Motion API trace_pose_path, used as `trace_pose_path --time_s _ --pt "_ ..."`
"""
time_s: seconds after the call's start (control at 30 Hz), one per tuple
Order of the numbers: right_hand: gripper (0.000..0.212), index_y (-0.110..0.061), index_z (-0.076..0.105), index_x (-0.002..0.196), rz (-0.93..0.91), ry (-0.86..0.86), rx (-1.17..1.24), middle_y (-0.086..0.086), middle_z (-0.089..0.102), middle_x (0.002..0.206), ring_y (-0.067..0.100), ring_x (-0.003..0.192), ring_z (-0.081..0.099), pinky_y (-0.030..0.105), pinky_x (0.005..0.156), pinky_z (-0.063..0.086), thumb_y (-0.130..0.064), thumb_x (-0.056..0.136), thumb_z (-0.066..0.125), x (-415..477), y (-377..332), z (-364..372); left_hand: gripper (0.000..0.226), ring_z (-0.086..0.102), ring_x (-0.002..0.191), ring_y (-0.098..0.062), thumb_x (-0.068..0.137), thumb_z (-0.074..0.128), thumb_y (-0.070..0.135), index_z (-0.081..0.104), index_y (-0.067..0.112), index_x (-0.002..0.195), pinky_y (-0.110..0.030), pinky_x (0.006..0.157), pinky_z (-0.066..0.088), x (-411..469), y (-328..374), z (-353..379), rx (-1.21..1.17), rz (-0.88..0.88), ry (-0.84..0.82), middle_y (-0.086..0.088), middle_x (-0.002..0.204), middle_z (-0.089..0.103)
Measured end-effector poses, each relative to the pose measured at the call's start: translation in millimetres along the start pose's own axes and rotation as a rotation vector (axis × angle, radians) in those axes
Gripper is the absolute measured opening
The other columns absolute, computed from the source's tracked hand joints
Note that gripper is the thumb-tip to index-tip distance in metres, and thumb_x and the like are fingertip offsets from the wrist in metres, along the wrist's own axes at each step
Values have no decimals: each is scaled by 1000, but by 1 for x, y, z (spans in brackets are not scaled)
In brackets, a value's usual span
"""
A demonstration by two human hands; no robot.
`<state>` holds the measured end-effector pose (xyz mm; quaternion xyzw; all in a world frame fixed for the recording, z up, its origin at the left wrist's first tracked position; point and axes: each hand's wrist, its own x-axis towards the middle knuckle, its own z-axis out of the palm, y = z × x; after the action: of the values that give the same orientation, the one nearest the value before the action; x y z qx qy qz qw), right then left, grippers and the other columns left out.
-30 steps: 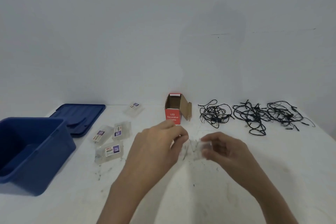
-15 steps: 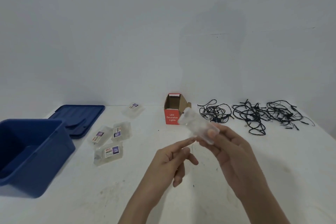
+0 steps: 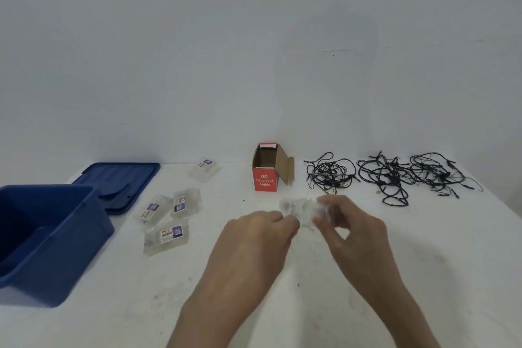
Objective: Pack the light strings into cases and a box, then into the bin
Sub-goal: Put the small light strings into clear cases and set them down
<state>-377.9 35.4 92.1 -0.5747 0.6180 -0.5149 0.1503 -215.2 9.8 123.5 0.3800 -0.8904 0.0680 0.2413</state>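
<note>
Both hands hold a small clear plastic case (image 3: 300,209) just above the white table, blurred by motion. My left hand (image 3: 260,237) pinches its left end and my right hand (image 3: 347,223) grips its right side with curled fingers. Several closed clear cases with labels (image 3: 169,236) lie to the left. A red cardboard box marked "LED Decorative Lights" (image 3: 265,178) stands open behind the hands. Three tangles of black light strings (image 3: 329,172) (image 3: 387,176) (image 3: 436,172) lie at the back right. The blue bin (image 3: 56,243) sits open at the left edge.
The bin's blue lid (image 3: 118,181) lies flat behind the bin. One more clear case (image 3: 204,168) rests near the wall. The white table (image 3: 423,263) meets a plain wall behind and has scuff marks near the front.
The right hand lowered the clear case from its raised, tilted position towards the table. The left hand, with a finger pointing half a second ago, now pinches the case's left end.
</note>
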Motion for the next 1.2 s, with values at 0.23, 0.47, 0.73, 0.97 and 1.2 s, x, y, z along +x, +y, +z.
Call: trace_pose_path --time_s 0.23,0.47,0.73,0.97,1.2 --pt "21 -13 72 87 259 -610 624 20 66 76 22 70 64 25 66 53 -13 67 77 5 -1 -32 11 50 59 -5 82 68 20 74 28 86 -12 57 37 20 -21 -14 -798 -302 -224 3 70 69" --pt "51 -4 72 85 429 -426 1101 16 68 78 24 67 66 25 61 54 -29 44 91 11 -3 -21 20 65 63 -13 87 56 -2 72 3 98 -21 50 49 3 -4 19 -1288 -570 -230 -2 78 72" --pt "13 -11 65 92 391 124 765 7 74 78 18 70 70 19 69 55 -5 80 67 11 -6 -15 29 54 41 -10 98 43 15 58 31 117 -16 38 37 -16 22 26 -1166 -612 -300 4 86 74" --pt "17 -24 62 90 177 273 263 -12 65 77 -8 70 63 1 67 45 -12 81 70 8 1 -9 23 53 52 6 97 42 27 57 36 112 -15 56 47 -19 19 7 -382 -222 -162 16 76 68" --pt "16 -21 67 85 187 -73 253 -4 67 64 7 61 64 13 65 51 -8 77 74 3 7 -12 12 61 52 -14 82 53 20 54 30 88 -35 44 52 4 1 -13 -172 -65 49 15 65 64"
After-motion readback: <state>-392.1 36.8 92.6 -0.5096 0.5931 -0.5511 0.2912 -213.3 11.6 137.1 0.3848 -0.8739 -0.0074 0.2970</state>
